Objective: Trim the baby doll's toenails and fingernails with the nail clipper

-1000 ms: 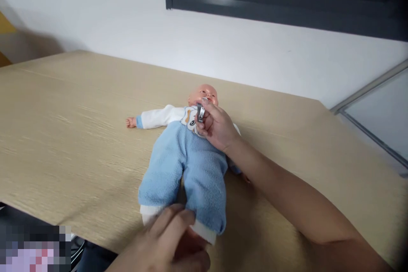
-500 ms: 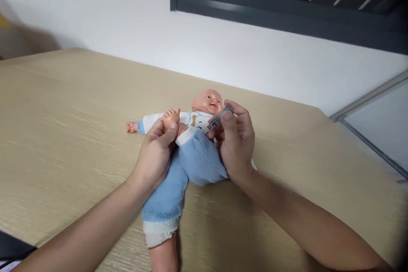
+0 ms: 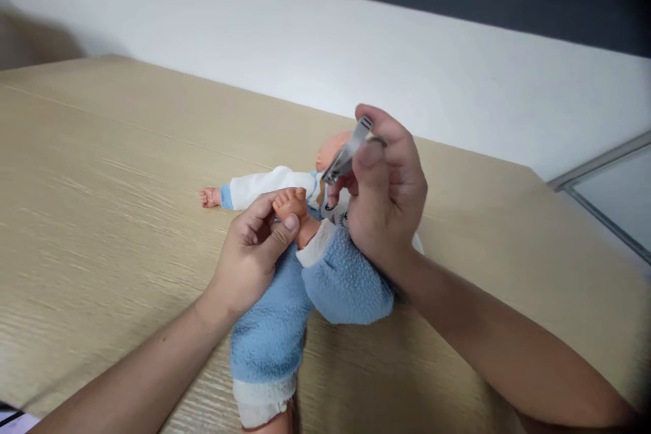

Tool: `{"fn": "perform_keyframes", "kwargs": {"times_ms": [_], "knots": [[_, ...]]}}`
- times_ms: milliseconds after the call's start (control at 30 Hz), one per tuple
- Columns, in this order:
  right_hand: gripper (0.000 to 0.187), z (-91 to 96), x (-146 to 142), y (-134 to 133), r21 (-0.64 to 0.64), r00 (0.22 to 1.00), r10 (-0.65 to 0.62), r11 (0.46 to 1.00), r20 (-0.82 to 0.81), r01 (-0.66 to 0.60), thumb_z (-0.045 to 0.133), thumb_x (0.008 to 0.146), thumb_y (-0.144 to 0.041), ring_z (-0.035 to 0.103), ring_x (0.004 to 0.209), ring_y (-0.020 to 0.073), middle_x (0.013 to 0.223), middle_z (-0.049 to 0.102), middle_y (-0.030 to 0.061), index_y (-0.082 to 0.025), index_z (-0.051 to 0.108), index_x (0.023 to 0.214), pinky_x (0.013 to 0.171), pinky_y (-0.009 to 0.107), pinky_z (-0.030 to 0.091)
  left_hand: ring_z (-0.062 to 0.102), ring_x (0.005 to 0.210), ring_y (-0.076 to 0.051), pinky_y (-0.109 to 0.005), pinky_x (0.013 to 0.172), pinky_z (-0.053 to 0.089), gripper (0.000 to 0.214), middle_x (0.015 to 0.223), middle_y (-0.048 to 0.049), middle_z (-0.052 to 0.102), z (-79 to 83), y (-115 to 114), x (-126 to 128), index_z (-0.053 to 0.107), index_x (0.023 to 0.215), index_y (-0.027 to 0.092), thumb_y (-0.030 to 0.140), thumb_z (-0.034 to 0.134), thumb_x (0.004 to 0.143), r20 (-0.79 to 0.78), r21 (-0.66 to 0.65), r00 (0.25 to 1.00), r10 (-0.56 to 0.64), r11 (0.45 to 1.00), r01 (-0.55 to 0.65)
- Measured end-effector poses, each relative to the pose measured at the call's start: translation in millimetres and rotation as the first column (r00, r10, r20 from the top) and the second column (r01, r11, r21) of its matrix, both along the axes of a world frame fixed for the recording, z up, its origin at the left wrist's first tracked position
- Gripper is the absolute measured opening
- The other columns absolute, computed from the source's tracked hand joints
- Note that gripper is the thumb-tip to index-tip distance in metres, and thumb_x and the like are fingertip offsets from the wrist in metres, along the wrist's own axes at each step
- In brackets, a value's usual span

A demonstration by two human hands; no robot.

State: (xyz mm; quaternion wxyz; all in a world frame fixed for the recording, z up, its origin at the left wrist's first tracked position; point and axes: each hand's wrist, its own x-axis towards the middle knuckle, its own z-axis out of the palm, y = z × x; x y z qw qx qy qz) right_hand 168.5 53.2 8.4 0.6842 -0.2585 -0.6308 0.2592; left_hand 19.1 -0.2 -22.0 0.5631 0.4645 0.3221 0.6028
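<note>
A baby doll (image 3: 274, 332) in blue fleece trousers and a white top lies on its back on the wooden table. My left hand (image 3: 254, 244) is closed round the doll's raised foot (image 3: 291, 203), thumb against the sole side and toes showing above the fingers. In my right hand (image 3: 389, 196) is a metal nail clipper (image 3: 348, 149), pinched between thumb and fingers, its jaw end tilted down to the left. The clipper is above and to the right of the toes, apart from them. My right hand and the clipper hide most of the doll's head and chest.
The pale wooden table (image 3: 127, 230) reaches back to a white wall (image 3: 193, 20). A dark window frame (image 3: 432, 0) is at the upper right. A metal-framed panel (image 3: 610, 217) stands beyond the table's right edge.
My right hand has raised the nail clipper, whose lever now stands farther from its body. The held foot has moved slightly right and down in view. The camera view has tilted downward.
</note>
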Motion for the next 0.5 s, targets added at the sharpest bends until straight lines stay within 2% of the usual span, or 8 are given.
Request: {"fn": "perform_keyframes", "kwargs": {"times_ms": [100, 167, 267, 500], "knots": [[0.041, -6.1, -8, 19, 0.011, 1.0, 0.007, 1.0, -0.022, -0.007, 0.057, 0.107, -0.058, 0.056, 0.053, 0.0111, 0.07, 0.061, -0.0055, -0.034, 0.057, 0.14, 0.049, 0.026, 0.05, 0.073, 0.12, -0.021, -0.036, 0.111, 0.055, 0.022, 0.122, -0.0009, 0.083, -3.5, -1, 0, 0.084, 0.118, 0.031, 0.034, 0.082, 0.095, 0.056, -0.012, 0.998, -0.013, 1.0, 0.014], [0.038, -11.0, -8, 22, -0.01, 0.999, 0.044, 0.999, -0.012, -0.044, 0.06, 0.107, -0.054, 0.056, 0.053, 0.0098, 0.072, 0.062, -0.006, -0.034, 0.059, 0.139, 0.049, 0.024, 0.049, 0.074, 0.118, -0.02, -0.034, 0.109, 0.056, 0.022, 0.122, -0.0013, 0.083, -4.8, -1, -1, 0.084, 0.117, 0.03, 0.033, 0.082, 0.096, 0.076, -0.03, 0.996, -0.041, 0.999, 0.043], [0.036, -15.9, -6, 18, -0.039, 0.996, 0.085, 0.996, 0.027, -0.084, 0.062, 0.106, -0.051, 0.056, 0.054, 0.0092, 0.071, 0.06, -0.0065, -0.034, 0.061, 0.139, 0.052, 0.023, 0.051, 0.075, 0.115, -0.02, -0.032, 0.106, 0.057, 0.022, 0.121, -0.0022, 0.083, -4.6, -1, -1, 0.084, 0.116, 0.028, 0.032, 0.082, 0.095, 0.084, -0.04, 0.994, -0.068, 0.997, 0.072], [0.038, -8.7, -2, 4, -0.174, 0.996, 0.05, 0.984, 0.077, -0.036, 0.061, 0.105, -0.057, 0.056, 0.056, 0.012, 0.072, 0.06, -0.0039, -0.033, 0.063, 0.135, 0.058, 0.029, 0.058, 0.074, 0.118, -0.024, -0.036, 0.11, 0.055, 0.022, 0.121, -0.0055, 0.082, -3.6, 0, 1, 0.083, 0.116, 0.024, 0.032, 0.08, 0.096, 0.119, -0.055, 0.991, -0.069, 0.996, 0.076]]}}
